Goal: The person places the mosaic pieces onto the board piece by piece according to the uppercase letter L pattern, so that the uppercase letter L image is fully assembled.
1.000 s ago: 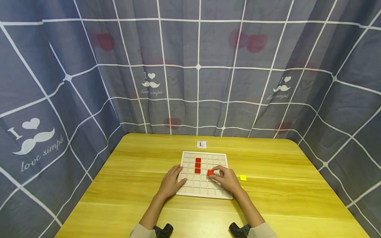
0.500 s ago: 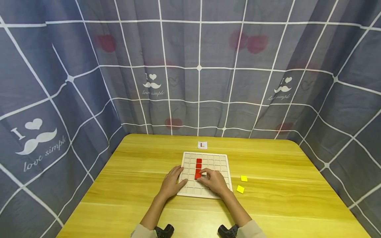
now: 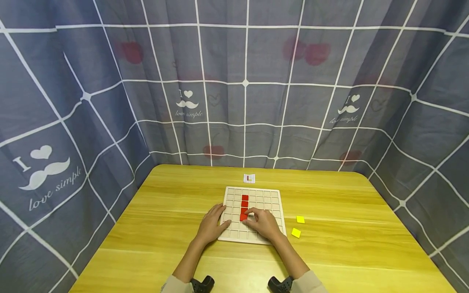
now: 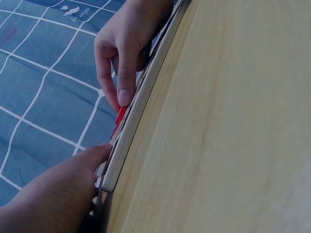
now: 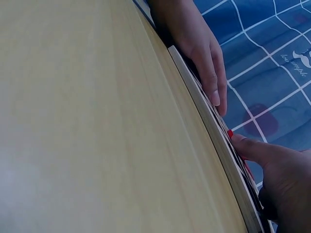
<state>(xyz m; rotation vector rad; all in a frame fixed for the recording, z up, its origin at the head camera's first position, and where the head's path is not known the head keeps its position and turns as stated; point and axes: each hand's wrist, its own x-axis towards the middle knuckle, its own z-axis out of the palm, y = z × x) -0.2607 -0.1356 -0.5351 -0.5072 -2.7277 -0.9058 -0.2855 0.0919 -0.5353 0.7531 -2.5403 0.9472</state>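
A pale wooden grid board (image 3: 256, 235) lies on the table, with a column of red square tiles (image 3: 244, 198) left of its middle. My right hand (image 3: 264, 224) pinches the lowest red tile (image 3: 243, 217) between thumb and index finger, at the bottom of that column. In the left wrist view this tile (image 4: 121, 114) looks slightly tilted at the fingertips. My left hand (image 3: 211, 224) rests at the board's left edge, its thumb lying over the rim and its fingers fairly straight alongside. The right fingers partly cover cells right of the column.
Two yellow tiles (image 3: 296, 232) lie on the table right of the board. Behind the board is a small printed grid card (image 3: 249, 178). A grey checked curtain (image 3: 220, 101) surrounds the wooden table (image 3: 165, 195) at the back and sides.
My right hand has carried the red tile leftward from the board's middle to just below the other red tiles. Both yellow tiles now show fully. My left hand has stayed put.
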